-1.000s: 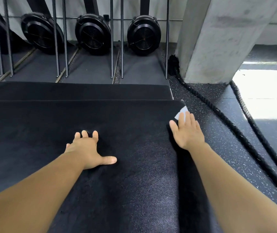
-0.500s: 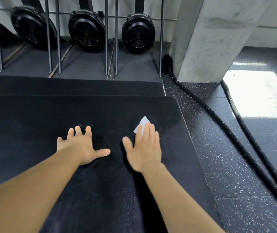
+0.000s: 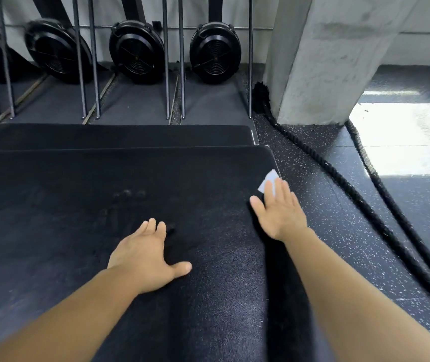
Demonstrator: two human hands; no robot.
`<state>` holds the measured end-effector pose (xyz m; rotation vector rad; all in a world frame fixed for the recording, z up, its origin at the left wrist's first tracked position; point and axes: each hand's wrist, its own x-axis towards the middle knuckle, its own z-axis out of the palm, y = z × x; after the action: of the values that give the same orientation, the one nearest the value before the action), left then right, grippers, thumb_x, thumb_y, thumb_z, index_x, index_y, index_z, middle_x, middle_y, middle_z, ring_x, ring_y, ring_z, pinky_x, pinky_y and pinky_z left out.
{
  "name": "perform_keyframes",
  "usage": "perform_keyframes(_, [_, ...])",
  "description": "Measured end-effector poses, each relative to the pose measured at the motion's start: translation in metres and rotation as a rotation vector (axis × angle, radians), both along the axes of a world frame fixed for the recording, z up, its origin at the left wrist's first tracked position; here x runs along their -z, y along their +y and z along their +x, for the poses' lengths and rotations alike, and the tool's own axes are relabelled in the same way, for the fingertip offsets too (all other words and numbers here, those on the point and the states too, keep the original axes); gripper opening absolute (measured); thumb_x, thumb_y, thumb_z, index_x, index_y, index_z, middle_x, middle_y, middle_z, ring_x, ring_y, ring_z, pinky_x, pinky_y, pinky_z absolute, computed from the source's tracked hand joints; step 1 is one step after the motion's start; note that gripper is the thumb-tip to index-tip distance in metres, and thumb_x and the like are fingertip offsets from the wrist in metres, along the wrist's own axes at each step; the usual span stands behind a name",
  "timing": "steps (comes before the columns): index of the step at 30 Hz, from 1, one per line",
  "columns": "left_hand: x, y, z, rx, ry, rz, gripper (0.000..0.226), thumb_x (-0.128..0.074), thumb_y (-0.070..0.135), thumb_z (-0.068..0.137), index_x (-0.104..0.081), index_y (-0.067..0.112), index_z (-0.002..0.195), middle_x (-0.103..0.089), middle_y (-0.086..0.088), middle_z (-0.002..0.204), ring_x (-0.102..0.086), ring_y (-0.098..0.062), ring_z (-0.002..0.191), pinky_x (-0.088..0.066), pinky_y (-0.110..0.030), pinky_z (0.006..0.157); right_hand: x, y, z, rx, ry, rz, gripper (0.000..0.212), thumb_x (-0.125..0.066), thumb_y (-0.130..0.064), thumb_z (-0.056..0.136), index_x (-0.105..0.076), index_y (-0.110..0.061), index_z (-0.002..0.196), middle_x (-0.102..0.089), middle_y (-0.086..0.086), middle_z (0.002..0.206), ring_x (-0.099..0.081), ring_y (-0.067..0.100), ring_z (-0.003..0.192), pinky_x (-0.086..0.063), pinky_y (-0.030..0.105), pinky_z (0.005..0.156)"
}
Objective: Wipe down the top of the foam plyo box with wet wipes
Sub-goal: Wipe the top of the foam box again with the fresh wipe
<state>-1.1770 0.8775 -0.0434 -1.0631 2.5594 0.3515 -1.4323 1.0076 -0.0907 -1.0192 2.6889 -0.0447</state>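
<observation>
The foam plyo box lies right in front of me, its black textured top filling the lower left of the view, with its far right corner rounded off beside the speckled rubber floor. My right hand lies flat on the top at the box's right edge, near that far corner, fingers straight and close together, pressing a wet wipe down onto the surface. Only a pale, folded corner of the wipe shows beyond my fingertips. My left hand rests palm down nearer the middle of the top, fingers straight, thumb spread out to the right, holding nothing. The two hands are well apart.

Just behind the box is a second black pad, its top parallel to mine. Beyond it, thin metal bars stand upright in front of three black round fan housings. A concrete pillar rises at the right, and a thick black rope runs from its base across the floor, beside a bright patch of sunlight.
</observation>
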Motion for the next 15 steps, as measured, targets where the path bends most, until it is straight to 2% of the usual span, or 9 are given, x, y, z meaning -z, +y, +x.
perform_keyframes(3, [0.002,0.001,0.002,0.003,-0.030,0.064,0.113,-0.055,0.075,0.077,0.007,0.020,0.155,0.014,0.003,0.161,0.013,-0.011,0.147,-0.018,-0.033,0.118,0.000,0.007,-0.010,0.074,-0.077,0.028,0.076,-0.008,-0.058,0.101,0.009,-0.011,0.157,0.016,0.010,0.165,0.015,0.023,0.152,0.004,0.038,0.124])
perform_keyframes(8, [0.002,0.000,-0.003,-0.006,-0.038,0.103,0.116,-0.061,0.071,0.076,0.007,0.017,0.154,0.015,0.001,0.161,0.015,-0.012,0.147,-0.022,-0.037,0.119,0.000,0.003,0.012,0.100,-0.083,-0.028,0.076,-0.009,-0.057,0.102,0.007,-0.007,0.157,0.014,0.014,0.165,0.017,0.026,0.151,0.007,0.040,0.123])
perform_keyframes(15, [0.000,0.001,-0.005,-0.015,-0.066,0.110,0.118,-0.062,0.069,0.077,0.008,0.015,0.154,0.016,-0.001,0.161,0.016,-0.013,0.147,-0.023,-0.036,0.118,0.000,-0.011,0.101,-0.123,-0.058,-0.088,0.079,-0.012,-0.057,0.102,0.009,-0.005,0.156,0.019,0.016,0.163,0.024,0.026,0.149,0.015,0.039,0.120])
